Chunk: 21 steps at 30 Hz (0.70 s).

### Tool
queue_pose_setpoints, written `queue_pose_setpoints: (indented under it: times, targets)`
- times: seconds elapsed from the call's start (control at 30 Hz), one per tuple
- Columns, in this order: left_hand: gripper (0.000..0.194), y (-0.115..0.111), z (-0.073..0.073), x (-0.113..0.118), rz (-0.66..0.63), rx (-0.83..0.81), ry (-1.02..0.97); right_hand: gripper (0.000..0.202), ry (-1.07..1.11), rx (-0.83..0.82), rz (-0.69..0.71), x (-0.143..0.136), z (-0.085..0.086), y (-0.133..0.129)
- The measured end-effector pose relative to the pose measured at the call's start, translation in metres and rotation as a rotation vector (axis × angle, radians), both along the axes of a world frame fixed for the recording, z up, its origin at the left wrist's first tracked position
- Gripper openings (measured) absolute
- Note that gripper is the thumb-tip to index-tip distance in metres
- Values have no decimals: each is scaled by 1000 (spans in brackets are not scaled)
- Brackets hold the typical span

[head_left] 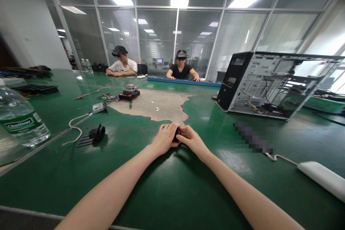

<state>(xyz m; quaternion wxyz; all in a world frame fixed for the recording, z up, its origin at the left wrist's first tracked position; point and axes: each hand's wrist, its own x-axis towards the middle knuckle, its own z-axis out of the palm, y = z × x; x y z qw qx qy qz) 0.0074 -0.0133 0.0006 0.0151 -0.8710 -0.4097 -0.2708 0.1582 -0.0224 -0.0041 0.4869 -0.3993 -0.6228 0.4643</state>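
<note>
Between my two hands, low over the green tabletop (151, 194), is a small black round part (177, 135), mostly covered by fingers, so its exact kind cannot be made out. My left hand (165, 137) wraps around it from the left. From the right, my right hand (191, 140) pinches it with thumb and fingers. To the left on the table lies a black plastic piece (97, 133) with a round collar and flat slats. Just beyond my hands spreads a bare brown patch (161, 102) of the tabletop.
An opened computer case (234, 82) stands at the right, near a white power strip (323, 178) with its cord. A heatsink fan (129, 92), a metal bracket (99, 107) and a water bottle (20, 118) are on the left. Two people sit across the table.
</note>
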Motion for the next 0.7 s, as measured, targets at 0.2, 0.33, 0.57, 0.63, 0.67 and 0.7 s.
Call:
queue_pose_setpoints:
  times: [0.2, 0.33, 0.57, 0.63, 0.67, 0.7]
  targets:
    - [54, -1, 0, 0, -2, -13, -8, 30, 38, -102, -10, -1, -7, 8]
    - [53, -2, 2, 1, -1, -16, -1, 30, 11, -112, 38, 1, -5, 8]
    - [51, -2, 2, 1, -4, 5, -3, 27, 67, -119, 72, -1, 6, -3]
    - [51, -1, 1, 0, -5, 6, -6, 25, 75, -133, 45, -3, 3, -2]
    - [51, -1, 1, 0, -7, 7, -7, 25, 75, -137, 29, -3, 1, 0]
    - [51, 0, 0, 0, -9, 8, -6, 26, 68, -135, 11, -4, -1, 1]
